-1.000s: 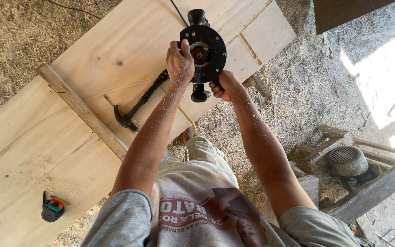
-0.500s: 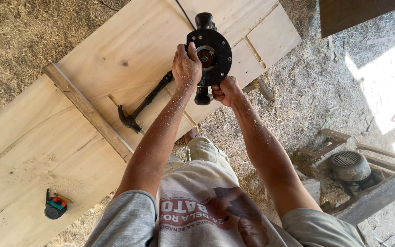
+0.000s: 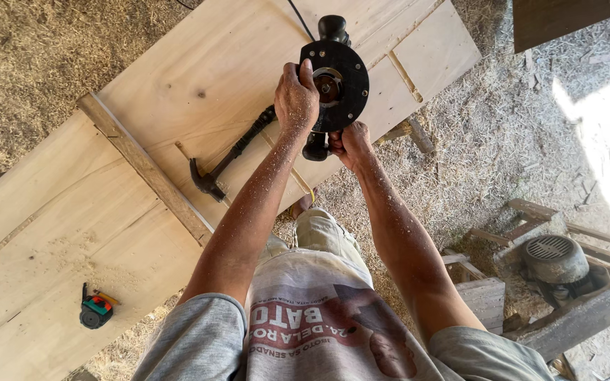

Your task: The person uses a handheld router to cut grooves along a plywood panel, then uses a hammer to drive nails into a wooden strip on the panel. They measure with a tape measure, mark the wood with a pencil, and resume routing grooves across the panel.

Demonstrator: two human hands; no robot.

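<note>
I hold a black router (image 3: 338, 83) tipped up, its round base plate facing me, above a large plywood panel (image 3: 199, 77). My left hand (image 3: 296, 99) rests on the left side of the base plate, fingers near the bit opening. Below the tool, my right hand (image 3: 349, 143) grips its lower knob handle. A black power cord (image 3: 298, 17) runs off from the router across the panel. Both forearms are flecked with sawdust.
A black claw hammer (image 3: 231, 156) lies on the panel just left of my left arm. A wooden batten (image 3: 142, 166) crosses the boards. A small green and black tape measure (image 3: 95, 308) lies lower left. An electric motor (image 3: 554, 257) on wooden frames sits at right.
The router and both hands sit a little higher and further right in the view; the left hand has shifted its grip on the base plate. Nothing else moved.
</note>
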